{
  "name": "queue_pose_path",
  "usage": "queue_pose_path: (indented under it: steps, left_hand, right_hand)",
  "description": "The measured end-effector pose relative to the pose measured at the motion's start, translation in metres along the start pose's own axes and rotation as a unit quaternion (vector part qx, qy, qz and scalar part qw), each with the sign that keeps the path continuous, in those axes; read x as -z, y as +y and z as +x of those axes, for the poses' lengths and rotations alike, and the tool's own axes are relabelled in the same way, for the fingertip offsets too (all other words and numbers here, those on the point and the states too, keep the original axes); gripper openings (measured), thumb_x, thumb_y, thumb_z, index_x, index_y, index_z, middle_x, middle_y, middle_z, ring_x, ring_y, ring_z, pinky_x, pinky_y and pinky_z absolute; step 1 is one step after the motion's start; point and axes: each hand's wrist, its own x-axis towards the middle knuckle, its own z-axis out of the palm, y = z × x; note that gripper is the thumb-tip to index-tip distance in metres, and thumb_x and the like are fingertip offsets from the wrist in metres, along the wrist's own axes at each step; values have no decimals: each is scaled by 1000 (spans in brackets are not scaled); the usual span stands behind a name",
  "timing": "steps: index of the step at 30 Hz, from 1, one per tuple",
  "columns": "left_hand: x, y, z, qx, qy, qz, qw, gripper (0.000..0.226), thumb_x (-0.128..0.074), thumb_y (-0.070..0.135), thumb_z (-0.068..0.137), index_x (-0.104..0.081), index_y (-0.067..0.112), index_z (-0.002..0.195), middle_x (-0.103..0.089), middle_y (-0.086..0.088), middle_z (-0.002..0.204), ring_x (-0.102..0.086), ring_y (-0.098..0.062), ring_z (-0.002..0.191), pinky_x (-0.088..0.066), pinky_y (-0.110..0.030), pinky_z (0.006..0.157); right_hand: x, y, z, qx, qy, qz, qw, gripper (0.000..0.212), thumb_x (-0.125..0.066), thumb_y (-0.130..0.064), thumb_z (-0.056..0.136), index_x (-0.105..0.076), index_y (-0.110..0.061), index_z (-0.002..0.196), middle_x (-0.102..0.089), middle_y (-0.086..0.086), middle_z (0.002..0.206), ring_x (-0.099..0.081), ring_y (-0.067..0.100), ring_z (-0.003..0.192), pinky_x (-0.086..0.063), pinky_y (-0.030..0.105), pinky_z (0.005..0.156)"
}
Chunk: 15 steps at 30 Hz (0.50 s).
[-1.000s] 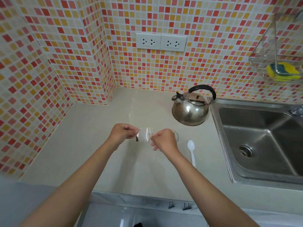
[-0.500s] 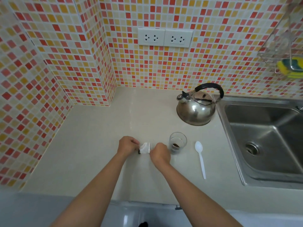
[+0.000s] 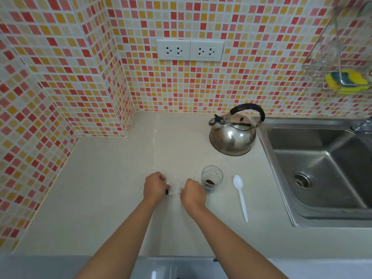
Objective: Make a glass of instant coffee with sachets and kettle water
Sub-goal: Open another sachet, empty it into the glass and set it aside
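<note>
Head view: both hands are low over the pale beige countertop, gripping one small clear plastic sachet between them. The left hand pinches its left end with curled fingers, and the right hand pinches its right end the same way; the fingertips themselves are hidden behind the knuckles. The sachet looks whitish and is too blurred to tell whether it is open.

Just right of the right hand stands the small clear drinking glass, upright, with a little mound of dark brown coffee granules at its bottom. A white plastic spoon lies further right, bowl pointing away. The shiny steel kettle with a black handle sits further back, beside the steel sink.

The step appears to be tearing this sachet. To do it well, keep the pinches close together at one edge and pull the hands apart in opposite directions. Hold the torn mouth upward so nothing spills, then carry it right over the glass before tipping. Avoid knocking the glass, which is very near the right knuckles.
</note>
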Motion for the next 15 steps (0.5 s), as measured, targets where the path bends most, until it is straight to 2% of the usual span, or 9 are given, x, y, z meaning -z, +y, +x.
queue_pose_path:
  steps: [3, 7, 11, 15]
  left_hand:
    - [-1, -1, -2, -9, 8, 6, 1000, 14, -69, 4, 72, -65, 12, 82, -66, -4, 89, -59, -19, 77, -44, -24, 63]
    - [3, 0, -8, -51, 23, 17, 998, 10, -67, 20, 82, -68, 17, 91, -69, 1, 93, -61, -14, 81, -45, -24, 69]
    - [11, 28, -9, -161, 16, -11, 987, 18, -68, 24, 86, -70, 13, 101, -69, -2, 102, -63, -16, 93, -48, -25, 83]
    - [10, 83, -13, -246, 23, -19, 969, 20, -69, 22, 86, -70, 10, 103, -71, -5, 105, -63, -18, 93, -46, -27, 85]
  right_hand:
    - [4, 0, -5, 56, 10, -31, 998, 21, -49, -6, 89, -55, -6, 110, -62, 13, 114, -63, 30, 102, -51, 34, 78]
    - [20, 2, -25, 143, 34, -54, 988, 24, -47, -23, 93, -54, -8, 111, -60, 12, 112, -62, 31, 99, -48, 36, 75]
    - [58, 16, -46, 196, 106, 19, 975, 33, -48, -37, 91, -60, -12, 110, -64, 7, 109, -62, 27, 97, -48, 35, 75]
    - [111, 47, -43, 183, 198, 90, 959, 39, -55, -40, 88, -60, -17, 119, -64, 3, 117, -58, 22, 109, -48, 34, 85]
